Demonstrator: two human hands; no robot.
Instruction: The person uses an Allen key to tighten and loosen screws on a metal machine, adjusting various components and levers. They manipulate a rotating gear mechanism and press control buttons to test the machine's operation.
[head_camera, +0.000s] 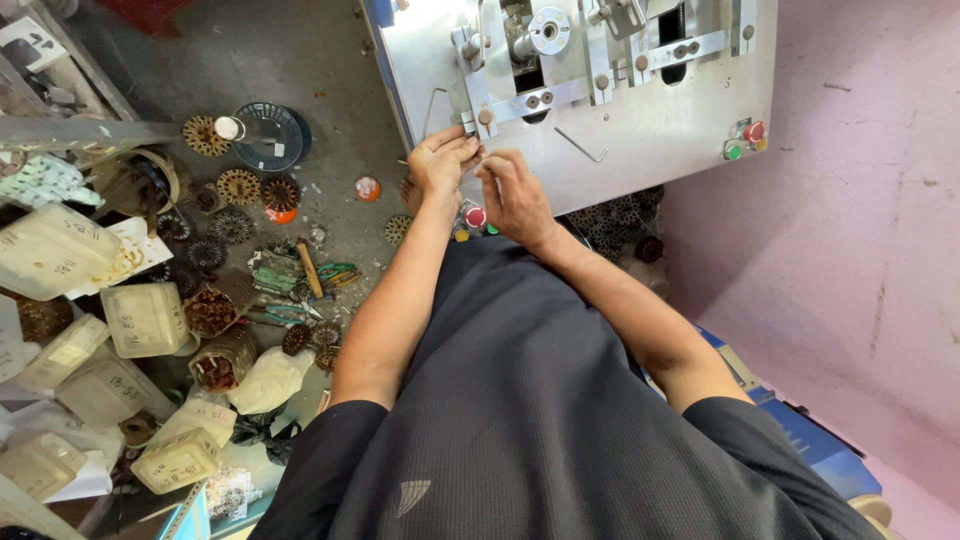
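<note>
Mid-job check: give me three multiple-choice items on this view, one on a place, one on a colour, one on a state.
1. Where are both hands?
A. at the near edge of the grey metal machine panel
B. on the white plastic jars
C. on the pink wall

2. What colours are the two round buttons at the panel's right edge?
A. blue and yellow
B. red and green
C. both black

3. How do the hands stand?
A. far apart
B. close together, fingers bent at the panel edge
C. hanging at the sides

Answers:
1 A: the left hand and right hand sit at the edge of the grey metal machine panel.
2 B: the red button sits beside the green button.
3 B: the fingers curl nearly touching; what they pinch is too small to tell.
</note>
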